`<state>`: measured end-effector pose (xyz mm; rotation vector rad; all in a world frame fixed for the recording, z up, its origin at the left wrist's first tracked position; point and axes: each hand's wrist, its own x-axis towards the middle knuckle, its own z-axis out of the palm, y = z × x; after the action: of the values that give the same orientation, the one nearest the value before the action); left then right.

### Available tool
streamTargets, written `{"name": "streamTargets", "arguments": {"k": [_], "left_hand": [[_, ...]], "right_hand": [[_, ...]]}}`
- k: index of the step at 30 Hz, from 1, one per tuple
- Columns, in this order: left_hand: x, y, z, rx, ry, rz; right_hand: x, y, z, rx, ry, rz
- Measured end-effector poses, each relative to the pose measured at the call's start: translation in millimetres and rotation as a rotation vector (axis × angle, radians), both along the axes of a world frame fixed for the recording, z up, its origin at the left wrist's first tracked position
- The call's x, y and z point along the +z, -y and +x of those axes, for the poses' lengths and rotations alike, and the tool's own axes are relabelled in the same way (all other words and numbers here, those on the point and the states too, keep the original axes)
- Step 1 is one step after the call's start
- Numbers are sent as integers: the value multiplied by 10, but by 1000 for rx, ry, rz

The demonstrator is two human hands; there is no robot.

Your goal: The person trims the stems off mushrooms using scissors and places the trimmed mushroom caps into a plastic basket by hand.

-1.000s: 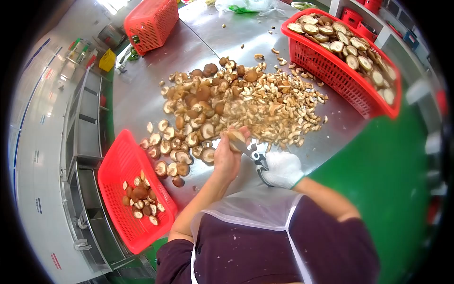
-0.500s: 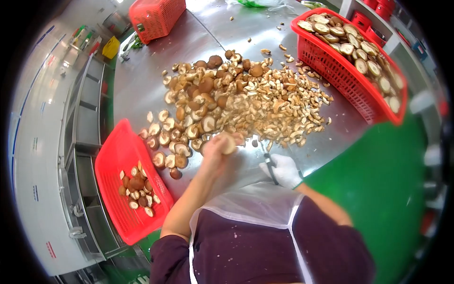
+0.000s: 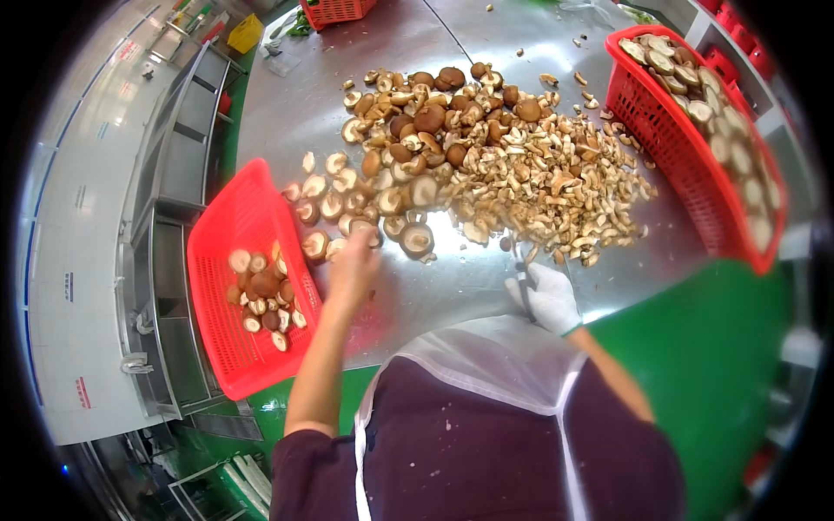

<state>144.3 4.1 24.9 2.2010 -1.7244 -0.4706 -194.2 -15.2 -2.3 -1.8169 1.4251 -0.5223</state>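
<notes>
My bare left hand [image 3: 354, 267] is over the near left edge of the mushroom pile, smeared by motion. Its fingers are mostly hidden, and a mushroom cap shows right at the fingertips; whether it is gripped I cannot tell. Whole brown mushrooms [image 3: 430, 119] lie heaped beyond it, and a large mushroom [image 3: 417, 239] rests stem-up just to its right. My right hand [image 3: 551, 298], in a white glove, is closed around a small knife [image 3: 523, 282] with a dark handle and short bright blade pointing away from me. Cut stems [image 3: 565, 187] are piled beyond the knife.
A red basket [image 3: 300, 334] with some mushrooms stands at the left. Another red basket [image 3: 686, 165], full of mushrooms, is at the right. A third red basket [image 3: 337, 10] sits at the back of the metal table [image 3: 291, 95]. Green floor [image 3: 686, 347] lies right of the table.
My left hand has moved left, away from the knife; the mushroom it held is no longer visible there. A pale mushroom now shows at the left basket's back. The view has shifted.
</notes>
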Motion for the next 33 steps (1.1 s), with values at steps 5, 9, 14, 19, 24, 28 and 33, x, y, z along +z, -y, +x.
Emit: {"name": "streamTargets", "arguments": {"k": [5, 9, 14, 19, 24, 28, 33], "left_hand": [[-593, 338, -378, -91, 112, 48], [-717, 479, -407, -128, 98, 50], [-837, 374, -512, -79, -80, -150], [-745, 291, -568, 320, -834, 8], [-362, 169, -770, 378, -1306, -88], [-217, 161, -841, 259, -1357, 22], [-173, 102, -943, 124, -1365, 5]], "right_hand": [[195, 16, -6, 268, -221, 74], [264, -26, -30, 282, -289, 190], [256, -42, -12, 285, -348, 71], [282, -34, 13, 325, -372, 56], [295, -41, 47, 277, -304, -54], [371, -23, 62, 257, -339, -79], [423, -16, 48, 228, -360, -86]]}}
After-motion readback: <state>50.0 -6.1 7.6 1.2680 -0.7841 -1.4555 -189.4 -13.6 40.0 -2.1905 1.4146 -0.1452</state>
